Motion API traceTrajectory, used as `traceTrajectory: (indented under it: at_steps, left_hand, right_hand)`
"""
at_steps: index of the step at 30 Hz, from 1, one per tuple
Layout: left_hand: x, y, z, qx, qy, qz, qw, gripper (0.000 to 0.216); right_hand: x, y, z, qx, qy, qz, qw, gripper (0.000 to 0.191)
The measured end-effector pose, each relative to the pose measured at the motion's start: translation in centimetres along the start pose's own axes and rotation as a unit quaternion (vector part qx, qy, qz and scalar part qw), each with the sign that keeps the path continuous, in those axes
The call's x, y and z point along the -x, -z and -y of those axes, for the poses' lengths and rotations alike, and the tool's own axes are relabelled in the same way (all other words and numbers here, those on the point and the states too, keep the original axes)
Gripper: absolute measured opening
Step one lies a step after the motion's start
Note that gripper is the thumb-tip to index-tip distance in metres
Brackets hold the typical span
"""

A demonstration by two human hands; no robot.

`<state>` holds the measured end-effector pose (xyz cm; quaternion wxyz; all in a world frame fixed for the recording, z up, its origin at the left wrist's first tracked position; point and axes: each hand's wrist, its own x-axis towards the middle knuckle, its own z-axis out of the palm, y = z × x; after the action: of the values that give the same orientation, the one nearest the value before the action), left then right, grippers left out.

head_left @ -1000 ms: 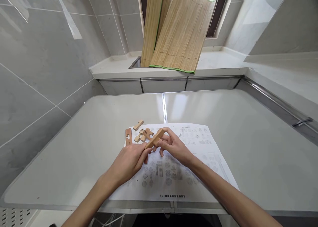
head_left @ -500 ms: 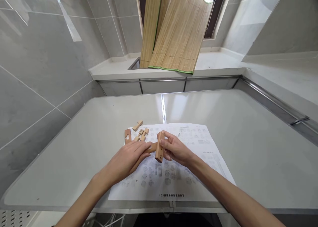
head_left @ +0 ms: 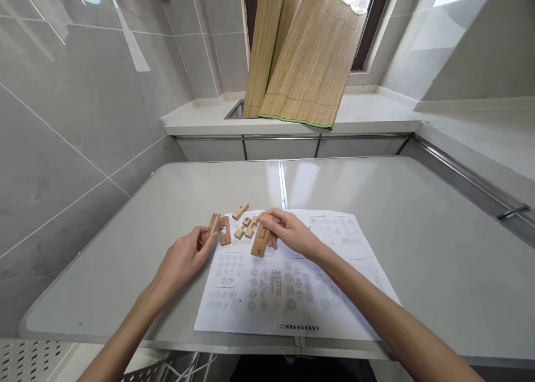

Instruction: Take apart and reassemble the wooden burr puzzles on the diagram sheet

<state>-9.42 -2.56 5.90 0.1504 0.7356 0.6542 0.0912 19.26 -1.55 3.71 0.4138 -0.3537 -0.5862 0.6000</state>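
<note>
Hands are working over a printed instruction sheet (head_left: 292, 293) lying at the near edge of a pale table (head_left: 418, 248). The left hand (head_left: 181, 262) is pinching a notched wooden bar (head_left: 211, 228) between curled fingertips, just off the sheet's far left corner. The right hand (head_left: 288, 234) is gripping a second notched bar (head_left: 260, 242) between thumb and fingers, tilting it over the sheet. Beyond them, a slotted piece (head_left: 225, 230) and a cluster of small wooden pieces (head_left: 246, 225) are lying along the sheet's far edge. Farther off, a bamboo blind (head_left: 301, 53) is hanging over a windowsill. A loose pinch is likely letting either bar slip and scatter the cluster
</note>
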Motion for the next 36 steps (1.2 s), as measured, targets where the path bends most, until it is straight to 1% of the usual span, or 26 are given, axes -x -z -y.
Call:
traceTrajectory:
  at_steps: [2,4,6,8,10,12,14,20,24,26,27,29,31,33,36]
  left_hand:
    - [-0.4,-0.4,-0.2,-0.021,0.032,-0.003,0.999,0.05]
    - [-0.8,-0.9,-0.7,-0.051,0.056,-0.006,0.997,0.05]
    - [-1.1,-1.2,-1.1,-0.088,0.073,-0.007,0.993,0.05]
    - [-1.2,-1.6,-1.5,-0.117,0.086,-0.001,0.989,0.05]
    - [-1.3,-1.9,-1.6,-0.135,0.098,0.009,0.986,0.049]
    - [-1.3,-2.1,-1.7,-0.143,0.104,0.016,0.984,0.048]
    - [-1.1,-2.2,-1.8,-0.15,0.104,0.019,0.983,0.049]
    - [-0.5,-2.4,-2.5,-0.161,0.084,0.027,0.983,0.049]
    - [0.1,-2.4,-2.8,-0.154,0.078,0.032,0.984,0.048]
    - [0.7,-2.2,-2.6,-0.144,0.072,0.034,0.986,0.047]
    - [1.0,-2.1,-2.4,-0.137,0.067,0.036,0.988,0.047]
    - [2.0,-1.8,-1.7,-0.116,0.053,0.036,0.991,0.048]
    - [3.1,-1.7,-0.7,-0.093,0.036,0.028,0.995,0.049]
    - [4.4,-1.8,0.2,-0.073,0.028,0.02,0.997,0.048]
    - [6.4,-2.4,1.2,-0.032,0.024,-0.002,0.999,0.044]
  right_hand:
    - [-2.2,-1.7,0.1,0.065,0.01,0.005,0.998,0.032]
    - [-4.6,-3.4,-0.1,0.149,0.001,-0.003,0.989,0.021]
    - [-6.8,-4.8,-0.5,0.245,-0.003,0.005,0.969,0.016]
    - [-8.6,-6.0,-0.9,0.326,-0.006,0.004,0.945,0.018]
    - [-9.9,-6.9,-1.4,0.384,-0.004,-0.003,0.924,0.018]
    - [-10.6,-7.6,-1.8,0.411,0.0,-0.008,0.912,0.015]
    - [-11.0,-8.0,-2.1,0.421,0.001,-0.012,0.907,0.013]
    - [-10.5,-8.2,-2.2,0.443,-0.009,-0.047,0.895,0.016]
    - [-8.9,-7.9,-2.1,0.443,0.004,-0.074,0.893,0.019]
    - [-7.3,-7.5,-1.8,0.416,0.027,-0.088,0.905,0.017]
    - [-6.2,-7.2,-1.6,0.387,0.044,-0.093,0.917,0.014]
    - [-3.5,-6.5,-1.2,0.322,0.071,-0.082,0.94,0.013]
    - [-0.3,-5.8,-0.8,0.27,0.077,-0.068,0.957,0.014]
    - [3.1,-5.3,-0.5,0.234,0.056,-0.062,0.969,0.017]
    - [8.1,-4.9,-0.7,0.183,-0.005,-0.09,0.979,0.021]
